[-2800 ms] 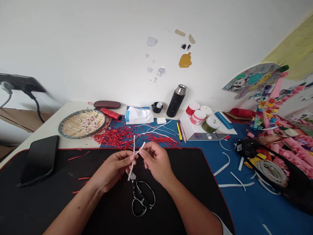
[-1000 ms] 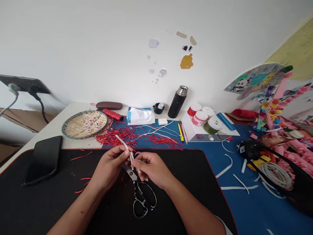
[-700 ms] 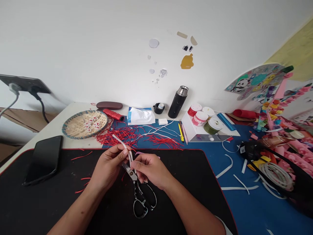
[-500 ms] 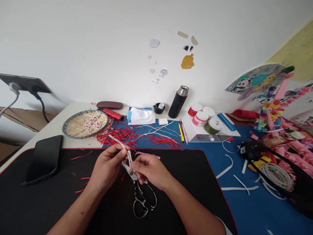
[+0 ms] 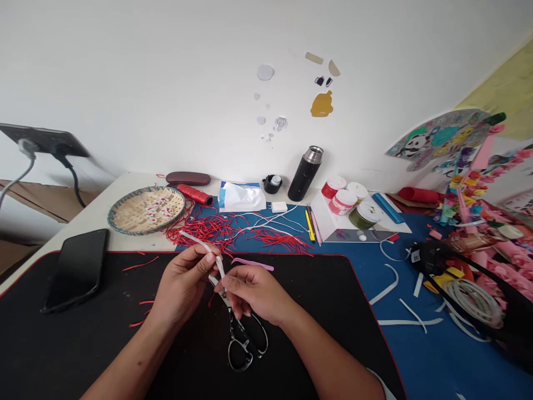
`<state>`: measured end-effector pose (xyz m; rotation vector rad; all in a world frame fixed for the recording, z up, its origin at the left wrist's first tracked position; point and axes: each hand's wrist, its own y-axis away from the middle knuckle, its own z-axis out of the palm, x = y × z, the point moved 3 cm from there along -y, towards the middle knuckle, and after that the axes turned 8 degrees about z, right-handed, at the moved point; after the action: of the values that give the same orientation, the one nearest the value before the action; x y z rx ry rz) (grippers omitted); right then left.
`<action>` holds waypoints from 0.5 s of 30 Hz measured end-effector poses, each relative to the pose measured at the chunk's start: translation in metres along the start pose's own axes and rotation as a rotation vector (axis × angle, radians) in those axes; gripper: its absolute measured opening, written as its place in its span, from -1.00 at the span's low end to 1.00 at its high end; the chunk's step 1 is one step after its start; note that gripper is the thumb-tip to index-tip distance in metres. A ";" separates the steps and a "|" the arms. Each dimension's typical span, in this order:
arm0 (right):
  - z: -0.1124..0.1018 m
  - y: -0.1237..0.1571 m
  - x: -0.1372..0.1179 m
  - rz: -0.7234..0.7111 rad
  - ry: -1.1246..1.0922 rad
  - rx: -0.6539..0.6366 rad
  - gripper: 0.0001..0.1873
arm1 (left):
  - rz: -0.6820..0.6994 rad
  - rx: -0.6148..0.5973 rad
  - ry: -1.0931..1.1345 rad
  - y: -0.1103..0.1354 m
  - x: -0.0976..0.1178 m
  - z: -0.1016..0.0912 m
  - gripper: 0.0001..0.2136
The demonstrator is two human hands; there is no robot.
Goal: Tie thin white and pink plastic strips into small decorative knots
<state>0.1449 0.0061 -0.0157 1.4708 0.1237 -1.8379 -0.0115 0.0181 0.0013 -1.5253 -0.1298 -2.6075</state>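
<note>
Between both hands, above the black mat (image 5: pixel 175 355), a narrow white strip (image 5: pixel 194 239) is stretched. My left hand (image 5: pixel 189 278) pinches it between thumb and forefinger, and its free end sticks out to the upper left. The fingers of my right hand (image 5: pixel 250 289) are closed on the strip's lower part, which looks folded or doubled there. Beneath the hands lie scissors (image 5: pixel 240 353) with black and silver handles; their blades are partly hidden by my right hand. Pink tweezers (image 5: pixel 254 264) lie just behind my right hand.
Cut red cords (image 5: pixel 206 230) lie behind the mat, beside a woven basket (image 5: pixel 129 219) and a red thread spool (image 5: pixel 195 194). A phone (image 5: pixel 79 266) is at left. A black flask (image 5: pixel 306 175) and ribbon rolls (image 5: pixel 343 201) stand at the back; white strips (image 5: pixel 387 283) lie at right.
The strip's free end has dipped slightly to the left, and the strip between my hands looks drawn closer together. Both hands stay in nearly the same place.
</note>
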 end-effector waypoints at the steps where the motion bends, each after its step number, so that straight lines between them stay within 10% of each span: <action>1: 0.000 0.000 0.000 -0.003 -0.002 -0.005 -0.45 | -0.003 0.004 0.002 0.000 0.000 0.001 -0.68; 15: -0.012 0.005 -0.007 -0.071 0.201 0.174 -0.67 | -0.158 -0.110 -0.131 -0.004 -0.003 -0.009 -0.61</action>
<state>0.1580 0.0123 -0.0115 1.7927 0.1172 -1.7896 -0.0183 0.0211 -0.0052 -1.7926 -0.1251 -2.6728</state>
